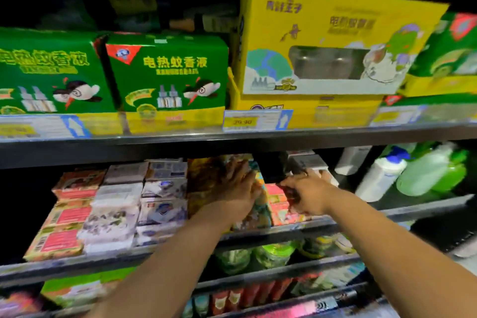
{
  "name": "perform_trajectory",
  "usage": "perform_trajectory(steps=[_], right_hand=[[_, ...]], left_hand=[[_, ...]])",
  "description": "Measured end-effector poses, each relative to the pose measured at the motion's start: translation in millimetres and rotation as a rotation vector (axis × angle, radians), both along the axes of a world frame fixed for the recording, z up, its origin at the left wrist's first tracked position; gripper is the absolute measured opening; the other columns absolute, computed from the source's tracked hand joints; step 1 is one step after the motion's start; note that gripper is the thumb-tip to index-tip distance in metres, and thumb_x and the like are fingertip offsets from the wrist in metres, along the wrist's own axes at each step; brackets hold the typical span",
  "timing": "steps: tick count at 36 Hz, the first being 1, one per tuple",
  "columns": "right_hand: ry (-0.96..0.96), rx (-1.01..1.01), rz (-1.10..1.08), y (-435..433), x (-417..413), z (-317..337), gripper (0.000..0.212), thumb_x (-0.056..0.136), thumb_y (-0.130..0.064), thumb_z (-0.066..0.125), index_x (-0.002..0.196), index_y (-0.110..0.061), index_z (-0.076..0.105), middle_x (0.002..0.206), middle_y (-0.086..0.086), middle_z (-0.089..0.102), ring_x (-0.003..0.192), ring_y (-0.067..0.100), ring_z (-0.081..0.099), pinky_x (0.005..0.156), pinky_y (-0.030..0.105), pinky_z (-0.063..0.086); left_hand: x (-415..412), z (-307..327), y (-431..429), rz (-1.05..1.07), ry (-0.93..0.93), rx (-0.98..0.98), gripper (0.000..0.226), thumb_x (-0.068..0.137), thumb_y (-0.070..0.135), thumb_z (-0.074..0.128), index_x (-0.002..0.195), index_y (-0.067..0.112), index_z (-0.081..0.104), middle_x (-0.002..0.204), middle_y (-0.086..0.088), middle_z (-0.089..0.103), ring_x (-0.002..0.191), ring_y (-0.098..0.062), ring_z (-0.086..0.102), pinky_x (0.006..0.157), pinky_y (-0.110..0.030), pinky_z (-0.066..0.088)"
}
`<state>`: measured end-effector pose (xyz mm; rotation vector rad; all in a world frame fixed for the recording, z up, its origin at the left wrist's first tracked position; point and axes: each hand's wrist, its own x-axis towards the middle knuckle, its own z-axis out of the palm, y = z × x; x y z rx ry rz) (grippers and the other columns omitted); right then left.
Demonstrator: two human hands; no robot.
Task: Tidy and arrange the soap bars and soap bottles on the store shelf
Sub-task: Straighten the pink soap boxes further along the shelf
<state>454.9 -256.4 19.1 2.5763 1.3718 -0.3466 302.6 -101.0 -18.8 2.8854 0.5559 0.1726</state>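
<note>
A: Our left hand lies open and flat against the colourful soap packs on the middle shelf, palm pressing their side. Our right hand is curled shut on a dark box, pinching its lower edge just under the shelf above.

B: So we're slotting that box in. We'd judge the flat hand should brace the packs while the other eases the box into the gap, keeping it level so nothing behind tips.

A: Agreed. The frame is blurred, so we cannot tell whether the box is resting on the pink packs below it or held just above them.

B: And the soap itself?

A: To the left, stacked soap bars in red, white and blue wrappers, rows leaning and uneven. To the right, well apart from our hands, soap bottles in white and green, tilted against one another. Above sit green boxes and a yellow box.
</note>
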Motion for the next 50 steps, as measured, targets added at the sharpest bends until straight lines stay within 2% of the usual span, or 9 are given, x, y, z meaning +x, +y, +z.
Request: perform_trajectory(steps=[4, 11, 15, 20, 27, 32, 39, 43, 50], right_hand=[[0.081, -0.093, 0.013, 7.3, 7.2, -3.2, 0.087, 0.088, -0.020, 0.066, 0.157, -0.042, 0.018, 0.166, -0.006, 0.020, 0.152, 0.031, 0.007, 0.118, 0.061, 0.001], [0.092, -0.198, 0.072, 23.7, 20.0, -2.7, 0.080, 0.092, 0.003, 0.049, 0.155, -0.039, 0.023, 0.159, 0.005, 0.033, 0.142, 0.033, 0.027, 0.119, 0.057, 0.013], [0.048, -0.254, 0.122, 34.8, 26.1, -3.4, 0.064, 0.093, -0.011, 0.059, 0.151, -0.025, 0.037, 0.154, 0.008, 0.036, 0.138, 0.034, 0.035, 0.116, 0.054, 0.023], [0.124, -0.205, 0.037, 40.9, 32.2, -3.4, 0.077, 0.085, -0.003, 0.071, 0.153, -0.017, 0.037, 0.136, 0.013, 0.055, 0.111, 0.027, 0.060, 0.084, 0.031, 0.052], [0.221, -0.153, -0.019, 45.8, 35.1, -8.4, 0.101, 0.059, -0.013, 0.096, 0.142, -0.014, 0.038, 0.142, 0.017, 0.050, 0.119, 0.036, 0.057, 0.085, 0.047, 0.059], [0.234, -0.128, -0.003, 45.2, 35.2, -4.5, 0.121, 0.049, -0.027, 0.100, 0.150, -0.022, 0.033, 0.147, 0.009, 0.051, 0.128, 0.030, 0.053, 0.099, 0.042, 0.052], [0.158, -0.066, 0.003, 39.4, 26.2, -1.0, 0.099, 0.054, -0.022, 0.098, 0.139, -0.022, 0.045, 0.133, 0.006, 0.062, 0.121, 0.030, 0.059, 0.090, 0.039, 0.056], [0.147, 0.016, -0.009, 35.6, 25.7, -3.4, 0.058, 0.074, -0.014, 0.084, 0.117, -0.039, 0.053, 0.112, -0.001, 0.068, 0.095, 0.024, 0.067, 0.069, 0.033, 0.059], [0.141, 0.257, -0.106, 21.5, 24.8, -5.9, 0.058, 0.073, -0.025, 0.086, 0.126, -0.027, 0.064, 0.124, 0.000, 0.068, 0.114, 0.024, 0.061, 0.085, 0.029, 0.046]], left_hand=[[20.7, 1.3, -2.6, 0.085, 0.182, 0.033, 0.066, 0.104, 0.055, 0.021, 0.159, 0.026, 0.000, 0.164, 0.001, -0.021, 0.148, -0.025, -0.028, 0.117, -0.056, -0.016], [31.7, -2.1, 3.4, 0.064, 0.376, -0.045, 0.071, 0.103, 0.060, 0.020, 0.157, 0.029, -0.013, 0.163, -0.001, -0.026, 0.147, -0.032, -0.028, 0.119, -0.056, -0.013], [33.0, -3.4, 3.5, 0.075, 0.381, -0.061, 0.072, 0.103, 0.058, 0.023, 0.157, 0.029, -0.015, 0.162, -0.002, -0.027, 0.147, -0.034, -0.028, 0.120, -0.058, -0.008], [32.7, -8.3, 6.1, 0.056, 0.385, -0.057, 0.072, 0.102, 0.061, 0.022, 0.158, 0.029, -0.009, 0.163, -0.004, -0.026, 0.148, -0.037, -0.026, 0.119, -0.060, -0.002], [32.2, -3.3, 4.9, 0.035, 0.401, -0.079, 0.089, 0.093, 0.074, 0.030, 0.158, 0.028, -0.012, 0.161, -0.003, -0.030, 0.147, -0.037, -0.027, 0.120, -0.059, -0.001], [31.4, 0.4, 4.0, 0.026, 0.433, -0.044, 0.093, 0.092, 0.075, 0.033, 0.157, 0.027, -0.015, 0.161, -0.004, -0.032, 0.147, -0.038, -0.028, 0.120, -0.057, -0.003], [30.8, 7.4, 2.7, 0.015, 0.439, -0.047, 0.095, 0.095, 0.069, 0.037, 0.155, 0.024, -0.021, 0.163, -0.007, -0.026, 0.147, -0.043, -0.023, 0.120, -0.057, -0.003], [30.5, 7.3, 3.5, 0.017, 0.422, -0.084, 0.097, 0.094, 0.068, 0.041, 0.156, 0.025, -0.020, 0.164, -0.006, -0.024, 0.148, -0.041, -0.020, 0.120, -0.056, -0.004], [30.8, 12.6, 0.3, 0.032, 0.408, -0.131, 0.097, 0.095, 0.061, 0.049, 0.157, 0.024, -0.017, 0.163, -0.006, -0.025, 0.149, -0.039, -0.020, 0.120, -0.051, -0.006]])
